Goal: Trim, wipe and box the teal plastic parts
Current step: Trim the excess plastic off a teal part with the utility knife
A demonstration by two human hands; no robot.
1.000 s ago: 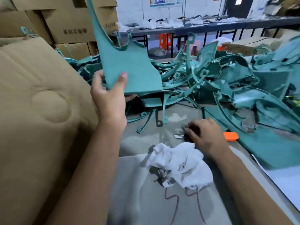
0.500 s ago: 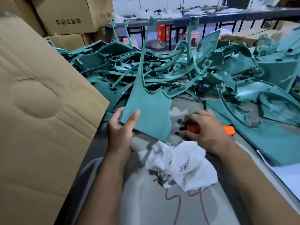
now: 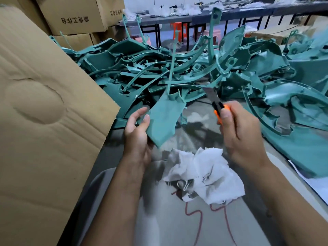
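Mid-frame, left hand (image 3: 136, 137) pinched the flat teal plastic panel (image 3: 164, 119), right hand (image 3: 237, 132) clenched the orange-handled utility knife (image 3: 215, 103); best trimmed blade away from fingers.

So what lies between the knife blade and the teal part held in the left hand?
Nothing in the head view: the knife blade and the teal part are apart, with only the grey table and the heap of parts behind.
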